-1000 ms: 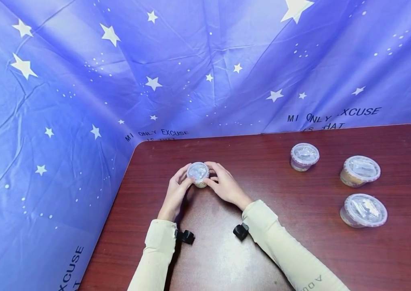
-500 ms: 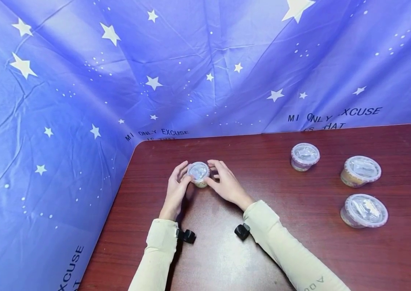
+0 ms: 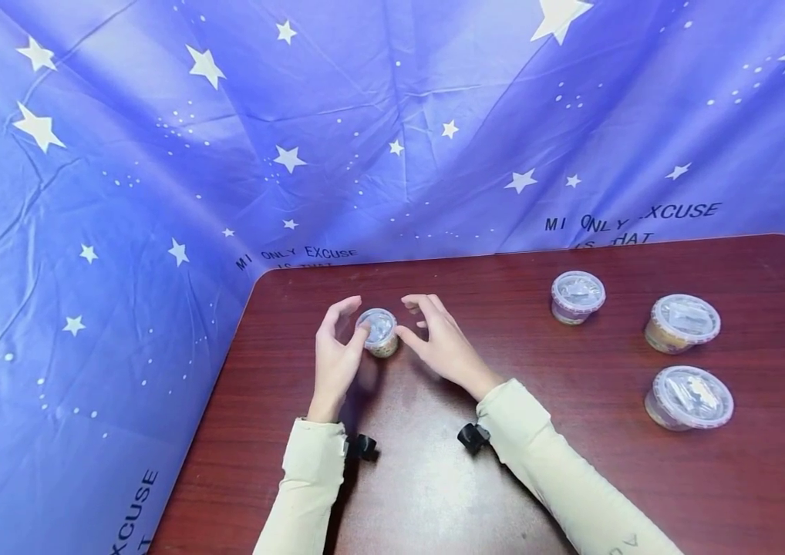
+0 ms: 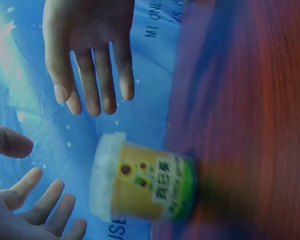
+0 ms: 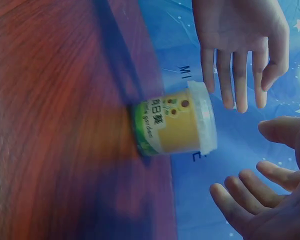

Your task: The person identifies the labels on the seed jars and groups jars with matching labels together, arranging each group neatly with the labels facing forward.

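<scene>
A small lidded plastic tub [image 3: 382, 339] stands upright on the table between the two hands. The wrist views show its yellow and green label, printed with small flowers, on the tub [image 4: 145, 182] and a whitish lid. To its left is the left hand [image 3: 337, 354], fingers parted and thumb overlapping the lid's edge in the head view. The right hand [image 3: 444, 343] hovers at the tub's right side, thumb tip near the rim. In the right wrist view both the left hand [image 5: 242, 45] and the right hand [image 5: 270, 200] have spread fingers, gripping nothing.
Three more lidded tubs stand at the right: one tub [image 3: 577, 297] toward the back, another tub [image 3: 682, 324] beside it and a third tub [image 3: 689, 398] nearer. A blue star-printed cloth [image 3: 365, 139] hangs along the back and left edges of the dark red table [image 3: 517, 401].
Both hands have loosened from the tub and drawn apart, fingers lifting off its sides. The tub stays in place. The view has shifted slightly.
</scene>
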`<act>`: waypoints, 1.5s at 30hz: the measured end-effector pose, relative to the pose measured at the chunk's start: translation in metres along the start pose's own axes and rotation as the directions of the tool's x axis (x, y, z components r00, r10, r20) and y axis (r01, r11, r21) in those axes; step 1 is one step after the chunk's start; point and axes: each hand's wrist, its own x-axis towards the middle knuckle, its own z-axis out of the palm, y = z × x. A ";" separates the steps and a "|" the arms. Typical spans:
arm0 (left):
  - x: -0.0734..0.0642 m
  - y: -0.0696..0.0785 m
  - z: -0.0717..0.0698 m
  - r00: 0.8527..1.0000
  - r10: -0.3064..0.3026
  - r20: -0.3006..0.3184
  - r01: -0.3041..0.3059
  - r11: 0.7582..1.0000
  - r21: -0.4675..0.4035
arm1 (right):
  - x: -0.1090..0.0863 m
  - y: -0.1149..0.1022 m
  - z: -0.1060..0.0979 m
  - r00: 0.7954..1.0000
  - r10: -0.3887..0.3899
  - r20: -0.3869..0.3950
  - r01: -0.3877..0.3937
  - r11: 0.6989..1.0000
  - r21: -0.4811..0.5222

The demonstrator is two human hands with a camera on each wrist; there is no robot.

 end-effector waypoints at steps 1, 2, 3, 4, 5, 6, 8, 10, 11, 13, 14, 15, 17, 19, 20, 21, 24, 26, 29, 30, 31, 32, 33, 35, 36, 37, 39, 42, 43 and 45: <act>0.000 0.001 0.001 1.000 0.016 0.001 -0.016 1.000 -0.002 | -0.001 0.000 -0.002 1.000 0.000 -0.001 -0.001 1.000 -0.005; -0.001 0.002 0.003 1.000 0.031 0.003 -0.031 1.000 -0.004 | -0.002 0.000 -0.004 1.000 0.003 -0.001 -0.003 1.000 -0.006; -0.001 0.004 0.005 0.999 0.039 0.007 -0.039 0.999 -0.022 | -0.003 0.000 -0.007 1.000 0.006 0.000 -0.006 1.000 -0.008; -0.001 0.005 0.006 0.999 0.049 0.012 -0.049 0.998 -0.037 | -0.004 0.000 -0.009 1.000 0.010 0.000 -0.010 1.000 -0.010; -0.001 0.006 0.008 0.998 0.061 0.016 -0.060 0.997 -0.044 | -0.005 0.000 -0.011 1.000 0.009 -0.004 -0.009 1.000 -0.013; -0.002 0.007 0.010 0.997 0.073 0.019 -0.072 0.996 -0.043 | -0.006 0.000 -0.014 1.000 0.012 -0.008 -0.012 1.000 -0.019; -0.002 0.007 0.014 0.995 0.099 0.030 -0.098 0.995 -0.036 | -0.009 0.001 -0.019 1.000 0.015 -0.015 -0.015 1.000 -0.028; -0.004 0.007 0.017 0.992 0.113 0.048 -0.112 0.993 -0.030 | -0.011 0.002 -0.023 1.000 0.013 -0.027 -0.014 0.999 -0.037; -0.004 0.008 0.020 0.992 0.116 0.056 -0.115 0.993 -0.025 | -0.013 0.003 -0.025 0.999 0.010 -0.033 -0.011 0.999 -0.042; -0.005 0.008 0.023 0.990 0.119 0.074 -0.117 0.993 -0.023 | -0.015 0.005 -0.029 0.999 0.003 -0.042 -0.006 0.999 -0.049; -0.006 0.008 0.025 0.990 0.115 0.081 -0.113 0.993 -0.026 | -0.017 0.006 -0.030 0.999 0.000 -0.045 -0.003 0.999 -0.052; -0.006 0.008 0.026 0.990 0.110 0.086 -0.108 0.994 -0.030 | -0.018 0.007 -0.032 0.999 -0.003 -0.047 0.000 0.999 -0.054; -0.007 0.008 0.029 0.991 0.099 0.094 -0.096 0.995 -0.034 | -0.020 0.008 -0.035 0.999 -0.005 -0.049 0.002 0.998 -0.063; -0.008 0.008 0.033 0.991 0.090 0.101 -0.086 0.995 -0.039 | -0.023 0.009 -0.038 0.999 0.002 -0.052 -0.006 0.998 -0.068; -0.009 0.008 0.034 0.991 0.089 0.105 -0.086 0.996 -0.037 | -0.024 0.010 -0.040 0.999 0.007 -0.054 -0.011 0.998 -0.069; -0.010 0.009 0.036 0.990 0.088 0.108 -0.085 0.996 -0.029 | -0.025 0.010 -0.041 0.998 0.014 -0.057 -0.018 0.997 -0.072; -0.015 0.018 0.043 0.988 0.090 0.123 -0.089 0.996 -0.009 | -0.029 0.011 -0.047 0.997 0.037 -0.067 -0.042 0.996 -0.076; -0.019 0.025 0.047 0.986 0.090 0.139 -0.091 0.996 0.003 | -0.032 0.012 -0.050 0.996 0.050 -0.074 -0.056 0.995 -0.081; -0.024 0.033 0.052 0.983 0.084 0.166 -0.085 0.996 -0.001 | -0.038 0.014 -0.056 0.995 0.061 -0.079 -0.068 0.992 -0.101; -0.025 0.034 0.054 0.981 0.084 0.175 -0.084 0.996 -0.005 | -0.040 0.016 -0.058 0.995 0.064 -0.078 -0.072 0.992 -0.105; -0.026 0.034 0.055 0.980 0.082 0.182 -0.082 0.997 -0.007 | -0.042 0.017 -0.059 0.995 0.066 -0.077 -0.074 0.991 -0.110; -0.026 0.034 0.056 0.979 0.082 0.187 -0.081 0.997 -0.011 | -0.044 0.018 -0.061 0.995 0.067 -0.076 -0.075 0.991 -0.114; -0.027 0.034 0.058 0.978 0.083 0.191 -0.081 0.997 -0.018 | -0.045 0.019 -0.063 0.995 0.067 -0.076 -0.076 0.990 -0.117; -0.028 0.032 0.060 0.977 0.084 0.196 -0.082 0.996 -0.018 | -0.048 0.021 -0.067 0.995 0.066 -0.081 -0.076 0.990 -0.123; -0.029 0.032 0.062 0.977 0.083 0.199 -0.081 0.997 -0.018 | -0.050 0.022 -0.068 0.994 0.065 -0.084 -0.076 0.989 -0.127; -0.030 0.031 0.063 0.976 0.082 0.201 -0.080 0.997 -0.022 | -0.051 0.023 -0.070 0.994 0.063 -0.090 -0.075 0.988 -0.133; -0.030 0.030 0.066 0.974 0.080 0.210 -0.076 0.997 -0.030 | -0.053 0.025 -0.073 0.993 0.061 -0.100 -0.075 0.987 -0.142; -0.030 0.027 0.071 0.971 0.066 0.231 -0.056 0.997 -0.049 | -0.057 0.028 -0.077 0.993 0.058 -0.107 -0.074 0.986 -0.151; -0.030 0.026 0.072 0.969 0.059 0.238 -0.047 0.997 -0.056 | -0.058 0.029 -0.078 0.992 0.055 -0.110 -0.072 0.985 -0.155; -0.030 0.025 0.075 0.967 0.044 0.252 -0.030 0.998 -0.060 | -0.060 0.031 -0.081 0.992 0.048 -0.118 -0.068 0.984 -0.167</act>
